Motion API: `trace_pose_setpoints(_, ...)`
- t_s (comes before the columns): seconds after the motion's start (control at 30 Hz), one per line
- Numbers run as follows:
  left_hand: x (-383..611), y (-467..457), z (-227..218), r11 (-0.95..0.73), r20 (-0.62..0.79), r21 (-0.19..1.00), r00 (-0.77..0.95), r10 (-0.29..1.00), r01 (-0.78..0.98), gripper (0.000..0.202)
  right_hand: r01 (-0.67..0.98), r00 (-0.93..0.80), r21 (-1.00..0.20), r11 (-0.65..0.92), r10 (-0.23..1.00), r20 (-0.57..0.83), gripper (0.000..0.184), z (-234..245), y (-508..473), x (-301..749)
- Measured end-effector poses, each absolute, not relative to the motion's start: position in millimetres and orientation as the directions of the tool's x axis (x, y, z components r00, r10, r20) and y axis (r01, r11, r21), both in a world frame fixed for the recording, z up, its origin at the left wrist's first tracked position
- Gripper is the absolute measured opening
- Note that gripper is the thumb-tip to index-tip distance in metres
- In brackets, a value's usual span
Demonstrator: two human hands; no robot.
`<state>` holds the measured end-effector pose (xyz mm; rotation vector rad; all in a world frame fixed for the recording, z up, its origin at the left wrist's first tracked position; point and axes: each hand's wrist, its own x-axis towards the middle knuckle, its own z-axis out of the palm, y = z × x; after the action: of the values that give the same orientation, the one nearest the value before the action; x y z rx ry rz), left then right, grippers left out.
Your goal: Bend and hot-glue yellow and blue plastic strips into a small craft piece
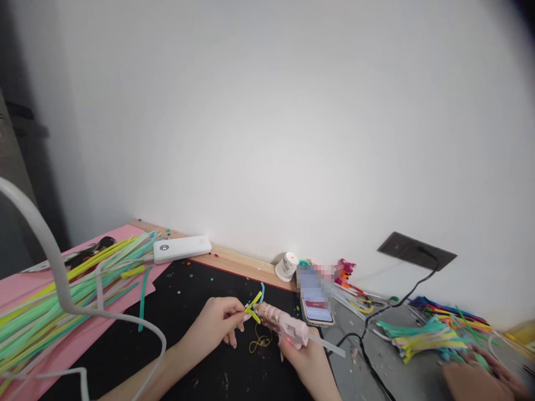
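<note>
L hand has yellow fuzzy bit in a tight pinch, left of phone. R hand's curled round pink glue gun, just below phone & left.

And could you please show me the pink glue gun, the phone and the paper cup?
Pink glue gun (287, 324): head view, on its body.
Phone (316, 298): head view, its screen.
Paper cup (286, 268): head view, its side.
</note>
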<state>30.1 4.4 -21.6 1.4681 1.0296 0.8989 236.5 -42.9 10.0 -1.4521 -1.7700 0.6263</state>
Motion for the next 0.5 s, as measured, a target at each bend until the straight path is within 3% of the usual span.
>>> trace_pose_setpoints(0.5,30.0,3.6,-26.3,-0.037,-0.003,0.992,0.331,0.944,0.117,0.024,0.601,-0.092,-0.754,0.266,0.960,0.265,0.014,3.7,-42.7,239.8)
